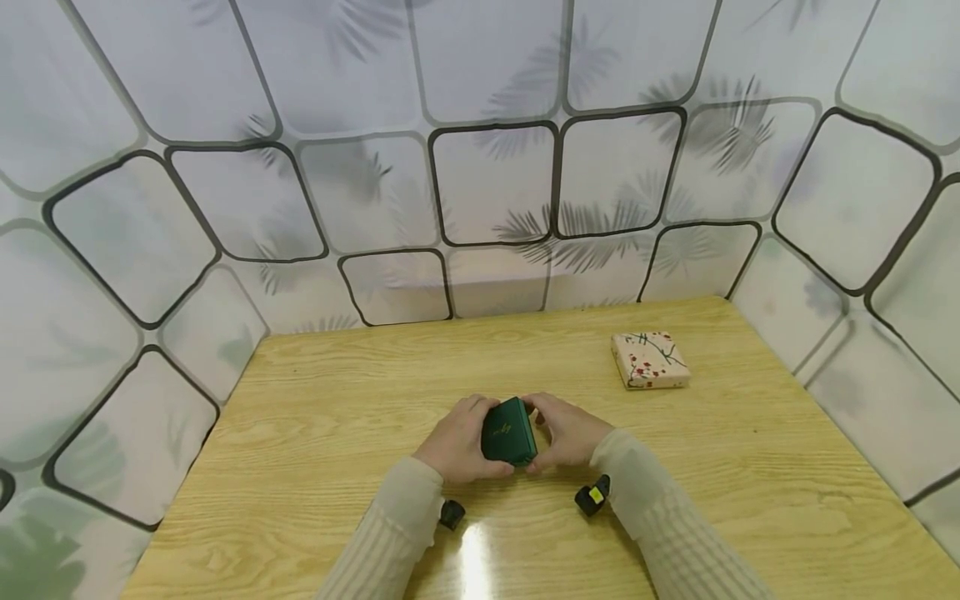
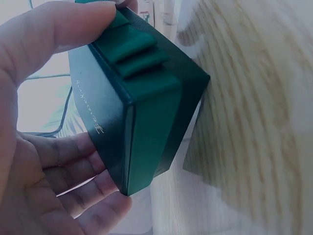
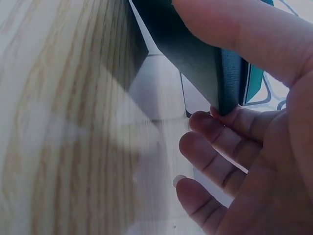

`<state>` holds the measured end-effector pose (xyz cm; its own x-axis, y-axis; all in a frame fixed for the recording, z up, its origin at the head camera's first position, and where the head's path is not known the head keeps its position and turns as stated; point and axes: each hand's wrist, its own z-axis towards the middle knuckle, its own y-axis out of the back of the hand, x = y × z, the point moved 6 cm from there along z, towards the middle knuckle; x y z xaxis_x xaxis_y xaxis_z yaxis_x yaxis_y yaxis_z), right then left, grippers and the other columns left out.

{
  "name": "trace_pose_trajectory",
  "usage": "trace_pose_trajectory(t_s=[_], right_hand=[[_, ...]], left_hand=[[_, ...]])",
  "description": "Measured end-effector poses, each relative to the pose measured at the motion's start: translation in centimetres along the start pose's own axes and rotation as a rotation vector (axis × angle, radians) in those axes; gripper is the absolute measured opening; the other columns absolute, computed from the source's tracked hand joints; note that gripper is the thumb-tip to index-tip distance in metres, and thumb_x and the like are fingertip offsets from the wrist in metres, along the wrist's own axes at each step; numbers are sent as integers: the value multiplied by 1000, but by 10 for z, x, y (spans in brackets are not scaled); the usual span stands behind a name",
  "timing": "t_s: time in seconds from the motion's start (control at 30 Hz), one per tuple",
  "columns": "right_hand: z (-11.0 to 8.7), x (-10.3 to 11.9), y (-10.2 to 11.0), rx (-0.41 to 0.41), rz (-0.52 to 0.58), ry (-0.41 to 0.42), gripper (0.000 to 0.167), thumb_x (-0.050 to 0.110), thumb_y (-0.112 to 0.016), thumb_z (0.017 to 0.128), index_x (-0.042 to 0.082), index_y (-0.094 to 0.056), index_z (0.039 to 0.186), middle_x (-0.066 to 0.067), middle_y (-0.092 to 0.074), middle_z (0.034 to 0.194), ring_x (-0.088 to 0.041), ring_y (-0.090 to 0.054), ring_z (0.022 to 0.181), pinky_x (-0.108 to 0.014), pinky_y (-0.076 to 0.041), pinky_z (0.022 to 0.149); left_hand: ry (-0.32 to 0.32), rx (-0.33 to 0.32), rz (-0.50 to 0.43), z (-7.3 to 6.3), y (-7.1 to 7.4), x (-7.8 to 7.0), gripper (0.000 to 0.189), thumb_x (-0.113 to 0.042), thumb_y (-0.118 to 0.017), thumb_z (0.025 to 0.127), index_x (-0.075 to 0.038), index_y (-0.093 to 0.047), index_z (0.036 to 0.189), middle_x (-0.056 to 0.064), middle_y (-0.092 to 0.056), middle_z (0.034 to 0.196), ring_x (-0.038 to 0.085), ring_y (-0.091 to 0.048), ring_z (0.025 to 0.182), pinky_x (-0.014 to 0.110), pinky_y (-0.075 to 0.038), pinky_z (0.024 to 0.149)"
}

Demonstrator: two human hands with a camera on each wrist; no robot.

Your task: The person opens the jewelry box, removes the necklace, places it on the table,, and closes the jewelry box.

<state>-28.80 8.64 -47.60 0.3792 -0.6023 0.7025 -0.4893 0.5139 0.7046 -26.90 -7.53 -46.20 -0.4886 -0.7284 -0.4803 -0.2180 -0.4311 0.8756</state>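
Both hands hold a small dark green box (image 1: 509, 432) with gold script on its top, tilted close over the wooden table. My left hand (image 1: 467, 442) grips its left side, thumb along the near edge and fingers at the far side. In the left wrist view, a brighter green folded strip (image 2: 142, 61) runs along the side of the box, by the left thumb. My right hand (image 1: 564, 429) pinches the right side of the box between thumb and fingertips. In the right wrist view, the thumb (image 3: 244, 29) lies over the box's dark edge, while the lower fingers curl free beneath.
A flat pale box (image 1: 649, 361) with red blossoms and dark branches lies at the back right of the wooden table (image 1: 360, 392). Patterned cloth walls (image 1: 495, 183) rise behind and beside the table. Small black devices (image 1: 592, 496) are worn at the wrists.
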Motion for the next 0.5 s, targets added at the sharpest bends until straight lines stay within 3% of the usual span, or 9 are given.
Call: trace_pose_trajectory(t_s=[0.5], right_hand=[[3,-1,-2,-20,-35,22,91,38,-90,65,18,-42,139,4,-49,125,-19,-50,110,-40,-44,93]], left_hand=[[-27,-16,71,-1,1,-3,92,-53,-79,73,-5,-41,142,5,-50,128,17,-51,107,35,-48,91]])
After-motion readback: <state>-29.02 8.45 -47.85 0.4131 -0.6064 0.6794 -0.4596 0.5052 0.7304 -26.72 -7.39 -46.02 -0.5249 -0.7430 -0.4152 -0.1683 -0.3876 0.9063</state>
